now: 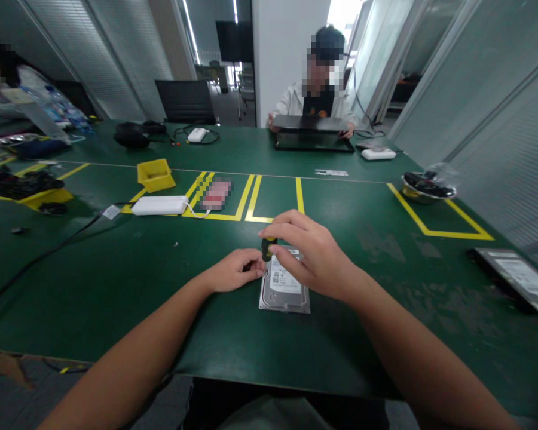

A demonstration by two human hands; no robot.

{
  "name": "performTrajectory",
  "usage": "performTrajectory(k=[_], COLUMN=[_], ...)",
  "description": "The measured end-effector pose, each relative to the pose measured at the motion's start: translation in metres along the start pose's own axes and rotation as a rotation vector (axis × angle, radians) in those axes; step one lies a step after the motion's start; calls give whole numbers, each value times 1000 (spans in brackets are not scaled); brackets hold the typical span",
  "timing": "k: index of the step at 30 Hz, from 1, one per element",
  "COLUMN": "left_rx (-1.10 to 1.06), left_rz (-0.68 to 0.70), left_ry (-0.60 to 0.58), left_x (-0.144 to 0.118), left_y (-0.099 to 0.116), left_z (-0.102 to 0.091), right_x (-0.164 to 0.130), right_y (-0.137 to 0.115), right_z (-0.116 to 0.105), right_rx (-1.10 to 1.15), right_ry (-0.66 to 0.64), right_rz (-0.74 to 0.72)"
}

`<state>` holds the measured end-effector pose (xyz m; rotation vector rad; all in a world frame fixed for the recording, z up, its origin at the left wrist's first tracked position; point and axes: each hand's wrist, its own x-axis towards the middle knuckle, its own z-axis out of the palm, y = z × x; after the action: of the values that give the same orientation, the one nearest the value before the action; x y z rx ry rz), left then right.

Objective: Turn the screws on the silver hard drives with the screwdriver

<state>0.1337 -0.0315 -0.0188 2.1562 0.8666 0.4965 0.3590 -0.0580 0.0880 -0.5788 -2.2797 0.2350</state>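
Observation:
A silver hard drive (pixel 286 297) with a white label lies flat on the green table in front of me. My right hand (pixel 311 254) is above it, thumb and fingers closed around the dark green and yellow handle of a screwdriver (pixel 268 248). The screwdriver stands roughly upright over the drive's left edge, its tip hidden. At that same edge, my left hand (pixel 233 272) rests on the table with curled fingers, their tips beside the drive and just below the handle. Whatever those fingertips pinch, if anything, is too small to make out.
A second hard drive (pixel 522 278) lies at the right. Beyond my hands are a white power strip (pixel 160 205), a yellow bin (pixel 155 174), a blurred pink phone (pixel 216 194) and a metal bowl (pixel 428 186) of dark parts. Across the table a person holds a black panel (pixel 314 124).

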Motion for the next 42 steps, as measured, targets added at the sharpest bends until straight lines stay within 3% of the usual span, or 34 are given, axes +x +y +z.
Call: performTrajectory(k=[27, 42], left_rx=[53, 19], left_rz=[-23, -6], left_ry=[-6, 5], left_x=[0, 0], left_y=[1, 2], left_z=[0, 0], right_x=[-1, -2], right_y=[5, 3], right_z=[8, 9], right_rx=[-77, 52], right_ry=[120, 127], right_rz=[17, 17])
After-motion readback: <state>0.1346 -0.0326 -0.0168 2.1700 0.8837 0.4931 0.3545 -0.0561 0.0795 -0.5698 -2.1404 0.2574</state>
